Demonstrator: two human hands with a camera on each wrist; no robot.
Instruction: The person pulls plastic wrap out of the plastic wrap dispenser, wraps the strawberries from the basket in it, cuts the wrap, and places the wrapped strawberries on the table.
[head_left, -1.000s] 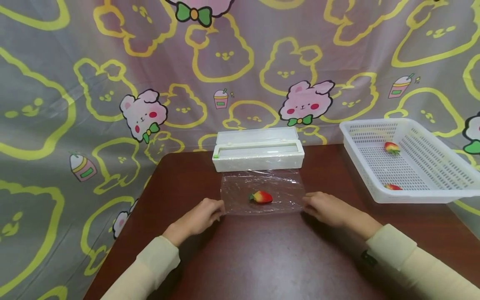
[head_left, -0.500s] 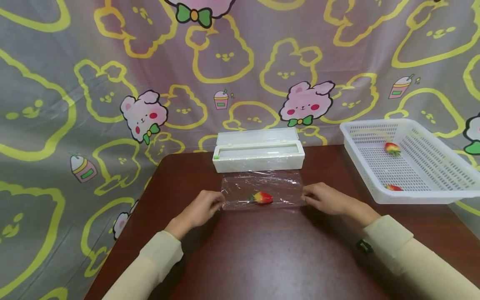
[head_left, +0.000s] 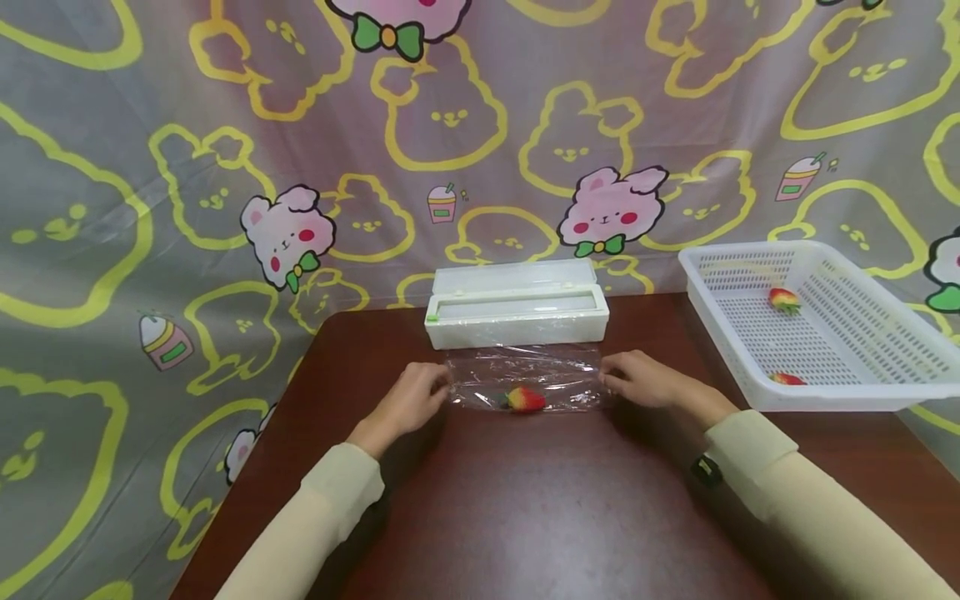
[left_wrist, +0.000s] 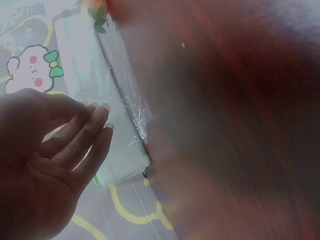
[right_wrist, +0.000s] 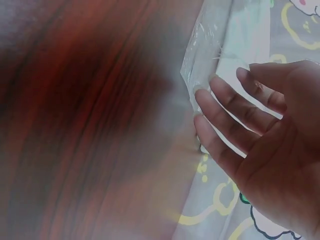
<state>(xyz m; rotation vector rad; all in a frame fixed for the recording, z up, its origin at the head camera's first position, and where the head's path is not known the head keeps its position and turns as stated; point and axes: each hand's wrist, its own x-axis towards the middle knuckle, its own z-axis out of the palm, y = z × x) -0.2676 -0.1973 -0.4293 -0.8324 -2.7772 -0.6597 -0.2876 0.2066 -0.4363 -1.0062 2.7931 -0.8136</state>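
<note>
A sheet of clear cling film (head_left: 480, 371) runs forward from a white film dispenser box (head_left: 517, 329) whose lid stands up at the back. On the film's near part lies a red-and-yellow strawberry (head_left: 527, 400), its green leaves pointing left. My left hand (head_left: 415, 396) pinches the film's left side between thumb and fingertips. At the opposite side my right hand (head_left: 643, 379) pinches the film the same way. In the left wrist view the strawberry's leaves (left_wrist: 99, 20) show at the top, beyond the thumb. Film wrinkles (right_wrist: 202, 55) stretch from the fingertips in the right wrist view.
On the right of the brown table (head_left: 540, 500) stands a white perforated basket (head_left: 847, 387). Inside it are a far strawberry (head_left: 783, 299) and a partly hidden nearer one (head_left: 787, 378). A patterned curtain (head_left: 510, 125) hangs behind the table.
Both hands have moved away from me, toward the dispenser, carrying the film's near edge with them. The film is now drawn up and creased around the strawberry, which has hardly shifted.
</note>
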